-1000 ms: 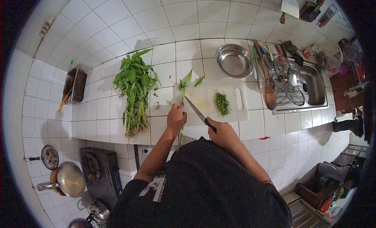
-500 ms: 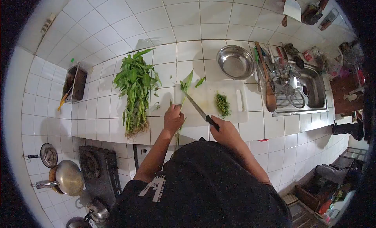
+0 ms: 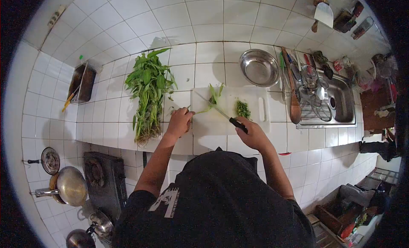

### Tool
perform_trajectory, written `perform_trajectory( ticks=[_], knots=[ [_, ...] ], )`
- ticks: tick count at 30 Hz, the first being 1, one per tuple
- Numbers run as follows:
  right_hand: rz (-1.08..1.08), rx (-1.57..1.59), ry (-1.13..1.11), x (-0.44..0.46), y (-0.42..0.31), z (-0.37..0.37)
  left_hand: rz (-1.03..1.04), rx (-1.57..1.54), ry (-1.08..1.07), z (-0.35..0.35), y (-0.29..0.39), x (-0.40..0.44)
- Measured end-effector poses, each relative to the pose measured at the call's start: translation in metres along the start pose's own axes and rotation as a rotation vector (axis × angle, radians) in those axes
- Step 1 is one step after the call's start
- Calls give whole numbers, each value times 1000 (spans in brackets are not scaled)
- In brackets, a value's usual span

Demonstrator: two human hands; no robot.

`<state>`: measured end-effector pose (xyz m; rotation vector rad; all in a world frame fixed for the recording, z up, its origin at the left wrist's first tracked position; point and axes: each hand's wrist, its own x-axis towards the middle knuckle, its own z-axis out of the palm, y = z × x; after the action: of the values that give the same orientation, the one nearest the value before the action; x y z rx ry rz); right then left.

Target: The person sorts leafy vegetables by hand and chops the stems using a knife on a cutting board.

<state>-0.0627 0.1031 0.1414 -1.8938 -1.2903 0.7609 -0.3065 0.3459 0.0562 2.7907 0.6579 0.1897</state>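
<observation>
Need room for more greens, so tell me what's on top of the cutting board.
Chopped greens sit toward the right of the board; a leafy stem lies at left, with the knife angled across it. The surface beneath these, and beneath the right hand, is hidden.

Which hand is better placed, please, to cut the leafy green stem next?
Probably the right hand: it grips the black-handled metal knife, blade by the stem, whose end meets the left hand.

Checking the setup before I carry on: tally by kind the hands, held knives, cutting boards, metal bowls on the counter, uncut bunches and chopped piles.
Hands: 2 (left hand, right hand)
Held knife: 1
Cutting board: 1
Metal bowl: 1
Uncut bunch: 1
Chopped pile: 1
Total: 7
</observation>
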Motion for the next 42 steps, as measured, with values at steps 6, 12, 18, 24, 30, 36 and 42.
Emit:
perform_trajectory(
  ticks=[6, 12, 18, 24, 30, 36, 42],
  knots=[
    [76, -25, -79, 7, 27, 12, 95, 53, 85, 2, -2, 0],
    [170, -5, 8, 16, 34, 18, -37, 59, 138, 13, -8, 1],
    [157, 84, 179, 14, 41, 26, -156, 65, 268, 5, -11, -6],
    [112, 23, 319, 36, 54, 39, -252, -17, 377, -19, -8, -13],
    [219, -102, 228, 107, 56, 66, -287, -96, 490, -22, -8, -20],
    [199, -210, 310, 147, 58, 86, -283, -196, 553, -33, 6, -30],
    [149, -160, 291, 167, 66, 92, -316, -203, 551, -33, 17, -42]
  ],
)
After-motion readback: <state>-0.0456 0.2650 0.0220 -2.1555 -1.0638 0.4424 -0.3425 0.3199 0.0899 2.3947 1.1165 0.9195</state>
